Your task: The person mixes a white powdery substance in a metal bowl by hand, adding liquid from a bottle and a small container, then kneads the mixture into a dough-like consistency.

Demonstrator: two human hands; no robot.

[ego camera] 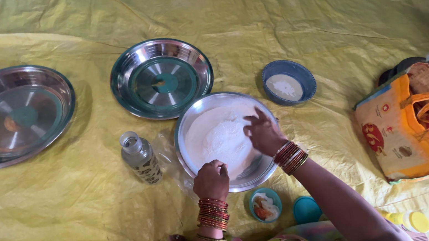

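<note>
White flour [220, 136] is sitting dry, still heaped in the steel bowl [192, 119]; right hand [264, 133] is spreading open fingers into it, left hand [211, 180] is gripping the rim, water bottle [140, 157] standing unopened alongside.

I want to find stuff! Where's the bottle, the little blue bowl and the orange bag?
bottle [140, 158]: head view, on its clear body.
little blue bowl [303, 75]: head view, on its right rim.
orange bag [404, 136]: head view, on its front panel.

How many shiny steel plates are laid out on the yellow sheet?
3. One empty plate lies at far left, a second empty plate at upper centre, and the flour-filled plate under both hands. A fourth may hide behind the orange bag.
</note>
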